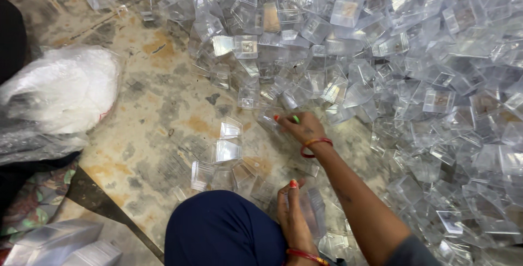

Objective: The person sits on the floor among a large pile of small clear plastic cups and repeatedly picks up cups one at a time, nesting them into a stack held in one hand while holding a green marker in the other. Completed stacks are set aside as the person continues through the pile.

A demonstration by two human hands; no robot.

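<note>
A large heap of small clear plastic boxes (pixel 392 70) covers the floor ahead and to the right. My right hand (pixel 303 127), with a red bangle on the wrist, reaches forward to the heap's near edge and its fingers close on one clear box (pixel 271 118). My left hand (pixel 294 217), also with a red bangle, stays close to my body and holds a stack of clear boxes (pixel 313 211) upright against its palm. A few loose clear boxes (pixel 226 150) lie on the bare floor just left of my hands.
My knee in dark blue cloth (pixel 223 230) is at the bottom centre. A white plastic bag (pixel 65 89) lies at the left on the stained concrete floor (pixel 147 108). Stacked clear boxes (pixel 60 244) sit at the bottom left beside patterned fabric (pixel 32 200).
</note>
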